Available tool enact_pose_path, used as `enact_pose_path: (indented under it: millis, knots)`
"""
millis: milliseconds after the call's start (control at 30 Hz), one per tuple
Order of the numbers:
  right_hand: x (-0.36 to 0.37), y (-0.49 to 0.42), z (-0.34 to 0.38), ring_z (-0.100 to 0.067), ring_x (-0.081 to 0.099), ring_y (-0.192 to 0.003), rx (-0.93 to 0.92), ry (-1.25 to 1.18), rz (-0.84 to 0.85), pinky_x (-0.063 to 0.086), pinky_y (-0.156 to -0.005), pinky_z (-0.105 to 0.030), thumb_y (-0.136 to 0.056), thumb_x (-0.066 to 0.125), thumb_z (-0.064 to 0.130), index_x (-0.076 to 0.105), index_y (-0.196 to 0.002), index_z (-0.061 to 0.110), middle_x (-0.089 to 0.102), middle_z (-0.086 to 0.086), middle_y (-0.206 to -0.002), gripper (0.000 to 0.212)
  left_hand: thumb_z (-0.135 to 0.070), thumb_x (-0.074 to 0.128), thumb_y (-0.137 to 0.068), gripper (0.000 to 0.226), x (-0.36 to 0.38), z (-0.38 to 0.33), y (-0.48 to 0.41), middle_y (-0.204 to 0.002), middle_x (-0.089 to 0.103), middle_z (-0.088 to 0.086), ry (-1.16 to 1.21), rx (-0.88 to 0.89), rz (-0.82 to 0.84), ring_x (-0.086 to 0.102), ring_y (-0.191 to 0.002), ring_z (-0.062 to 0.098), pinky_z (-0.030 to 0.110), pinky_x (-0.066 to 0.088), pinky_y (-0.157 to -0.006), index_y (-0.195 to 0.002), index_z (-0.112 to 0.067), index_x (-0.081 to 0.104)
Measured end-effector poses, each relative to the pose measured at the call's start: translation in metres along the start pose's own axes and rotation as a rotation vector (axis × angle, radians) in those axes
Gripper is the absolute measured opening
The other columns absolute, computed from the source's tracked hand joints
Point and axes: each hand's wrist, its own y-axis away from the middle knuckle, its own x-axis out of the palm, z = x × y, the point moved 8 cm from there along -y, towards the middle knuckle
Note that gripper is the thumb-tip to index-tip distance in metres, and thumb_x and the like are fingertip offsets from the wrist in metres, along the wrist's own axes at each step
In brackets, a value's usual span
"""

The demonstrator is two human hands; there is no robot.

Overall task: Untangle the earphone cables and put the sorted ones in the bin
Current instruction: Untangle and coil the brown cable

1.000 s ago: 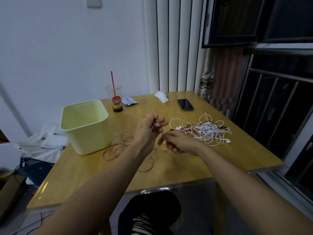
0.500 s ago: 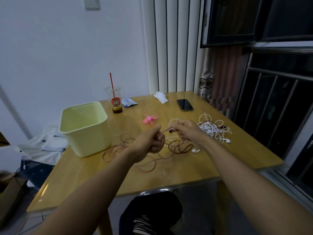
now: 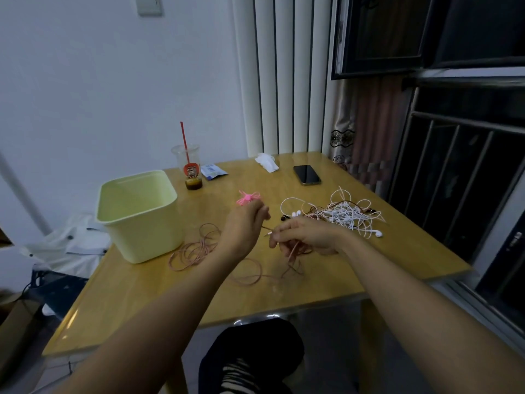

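Pink cable | right grip curled round it | left grip fingers hidden, unclear

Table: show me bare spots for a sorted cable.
Bare: the near strip of the table, between the pink cable and the front edge; the near right corner, this side of the white tangle. Crowded: the middle, round the left hand and right hand.

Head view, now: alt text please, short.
The left hand and right hand pinch a dusty-pink earphone cable over a wooden table, its slack coiled beside a pale yellow bin. A tangle of white earphones lies beyond the right hand.
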Motion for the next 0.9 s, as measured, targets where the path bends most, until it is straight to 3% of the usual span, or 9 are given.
enact_pose_path:
  millis: [100, 233, 300, 400, 500, 567, 633, 767, 900]
  knots:
    - [-0.022, 0.003, 0.006, -0.014, 0.053, -0.058, -0.063, -0.118, -0.185, 0.049, -0.059, -0.025, -0.099, 0.051, 0.012, 0.067, -0.085, 0.007, 0.056, 0.0, -0.057, 0.022, -0.034, 0.041, -0.103, 0.036, 0.006, 0.012, 0.002, -0.075, 0.061, 0.0, -0.101, -0.04, 0.189, 0.057, -0.069, 0.017, 0.041, 0.05, -0.07, -0.084, -0.015, 0.063]
    - [-0.031, 0.007, -0.003, -0.013, 0.051, -0.06, -0.026, -0.072, -0.222, 0.039, -0.053, -0.022, -0.095, 0.054, 0.008, 0.069, -0.082, 0.008, 0.057, -0.002, -0.063, 0.02, -0.036, 0.045, -0.102, 0.041, 0.016, 0.01, 0.017, -0.061, 0.044, -0.001, 0.421, -0.22, 0.471, 0.038, -0.051, 0.007, 0.016, 0.036, -0.051, -0.069, -0.013, 0.05]
    - [-0.026, 0.008, -0.01, -0.015, 0.056, -0.07, 0.034, 0.115, -0.149, 0.044, -0.061, -0.026, -0.091, 0.056, 0.005, 0.072, -0.083, 0.013, 0.063, -0.009, -0.075, 0.019, -0.025, 0.047, -0.103, 0.036, 0.0, 0.012, 0.01, -0.058, 0.04, -0.001, 0.571, -0.236, 0.299, 0.034, -0.049, 0.008, 0.018, 0.031, -0.049, -0.069, -0.012, 0.048]
    - [-0.029, 0.014, -0.013, -0.018, 0.062, -0.089, 0.036, 0.26, -0.21, 0.049, -0.085, -0.029, -0.09, 0.053, 0.001, 0.074, -0.083, 0.016, 0.071, -0.016, -0.101, 0.027, -0.019, 0.046, -0.101, 0.038, -0.027, 0.038, 0.002, -0.051, 0.035, -0.004, 0.882, -0.485, -0.143, 0.028, -0.047, 0.011, 0.025, 0.023, -0.048, -0.063, -0.016, 0.043]
    - [-0.034, 0.023, -0.016, -0.013, 0.057, -0.069, 0.022, -0.102, -0.258, 0.05, -0.061, -0.021, -0.092, 0.036, -0.013, 0.069, -0.1, 0.004, 0.065, -0.009, -0.087, 0.038, -0.016, 0.045, -0.1, 0.039, -0.037, 0.047, 0.007, -0.043, 0.031, -0.009, 1.062, -0.616, -0.377, 0.023, -0.04, 0.008, 0.022, 0.02, -0.042, -0.062, -0.018, 0.038]
    - [-0.043, 0.031, -0.026, -0.008, 0.05, -0.055, 0.074, -0.097, -0.286, 0.04, -0.048, -0.02, -0.094, 0.037, -0.011, 0.069, -0.107, 0.006, 0.063, -0.002, -0.077, 0.038, -0.017, 0.044, -0.101, 0.04, -0.038, 0.051, 0.012, -0.042, 0.03, -0.01, 1.033, -0.662, -0.422, 0.022, -0.041, 0.008, 0.022, 0.019, -0.042, -0.062, -0.019, 0.036]
    - [-0.063, 0.041, -0.034, -0.009, 0.051, -0.058, 0.145, 0.107, -0.41, 0.041, -0.053, -0.022, -0.094, 0.041, -0.007, 0.072, -0.1, 0.011, 0.063, -0.005, -0.083, 0.036, -0.02, 0.044, -0.1, 0.039, -0.034, 0.059, 0.023, -0.042, 0.03, -0.01, 1.01, -0.775, -0.422, 0.022, -0.045, 0.01, 0.024, 0.017, -0.043, -0.062, -0.02, 0.035]
    - [-0.082, 0.049, -0.017, -0.014, 0.058, -0.099, 0.205, 0.494, -0.585, 0.047, -0.078, -0.026, -0.099, 0.041, 0.009, 0.062, -0.129, 0.018, 0.055, -0.003, -0.134, 0.037, -0.019, 0.047, -0.1, 0.037, -0.023, 0.056, 0.034, -0.051, 0.034, -0.003, 0.953, -0.821, -0.277, 0.027, -0.046, 0.012, 0.023, 0.021, -0.043, -0.063, -0.018, 0.041]
    - [-0.031, 0.033, 0.037, -0.011, 0.041, -0.133, -0.121, 0.238, -0.492, 0.039, -0.097, -0.027, -0.101, 0.05, 0.024, 0.035, -0.15, 0.025, 0.036, 0.002, -0.153, 0.051, -0.017, 0.049, -0.099, 0.035, -0.012, 0.027, 0.032, -0.048, 0.037, -0.004, 0.848, -0.673, -0.103, 0.03, -0.042, 0.01, 0.023, 0.022, -0.044, -0.064, -0.014, 0.05]
